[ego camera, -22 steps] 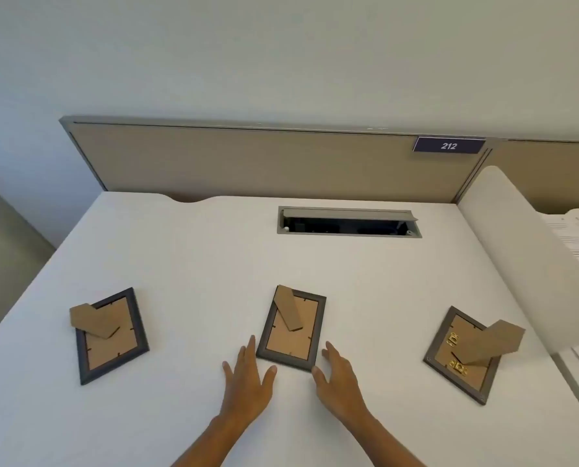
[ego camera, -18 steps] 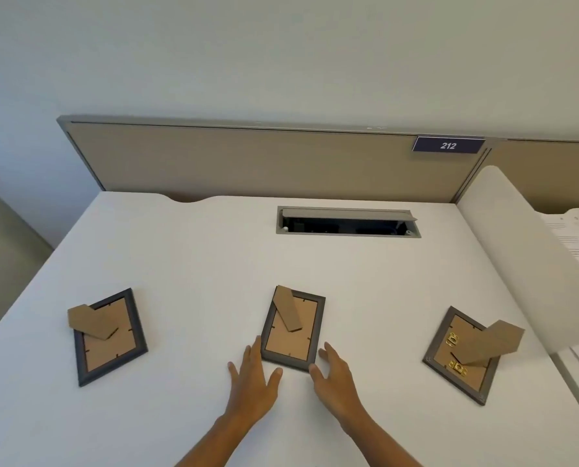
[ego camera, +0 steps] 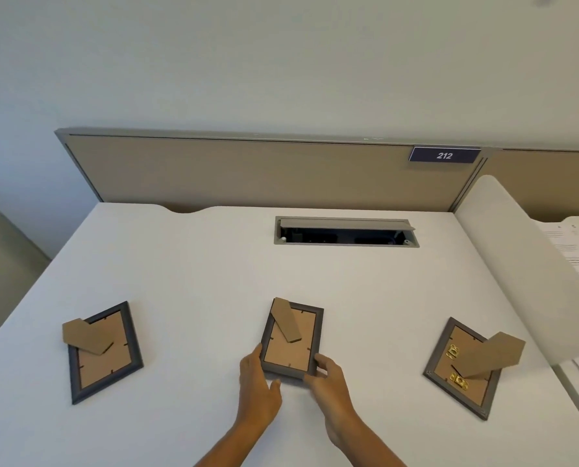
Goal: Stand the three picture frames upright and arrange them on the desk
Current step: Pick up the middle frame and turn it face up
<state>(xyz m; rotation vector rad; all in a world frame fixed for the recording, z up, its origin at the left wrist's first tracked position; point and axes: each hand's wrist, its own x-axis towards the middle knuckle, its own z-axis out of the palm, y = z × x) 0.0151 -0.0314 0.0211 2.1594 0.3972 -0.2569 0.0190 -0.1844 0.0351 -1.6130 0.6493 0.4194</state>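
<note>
While both forearms enter from the near edge of the white desk [ego camera: 197, 264], the left hand [ego camera: 257, 385] and the right hand [ego camera: 328, 379] close on the near end of the middle dark-grey picture frame [ego camera: 291, 338]. Left fingers press its left rim and right fingers curl round its near right corner, so the two hands clamp it between them; neither is clearly nearer. It lies face down with its brown cardboard back up, long axis running away from the person and leaning slightly right, and its cardboard easel leg [ego camera: 285, 320] points to the far left corner. I judge the lift should pivot on the far short edge. Well apart on either side lie the left grey frame [ego camera: 104, 353] and the right grey frame with brass clips [ego camera: 463, 369], both face down, turned diagonally, untouched. Farther off sits the open grey cable hatch [ego camera: 345, 230], then the beige partition [ego camera: 247, 170] with its blue 212 plate [ego camera: 444, 155].
</note>
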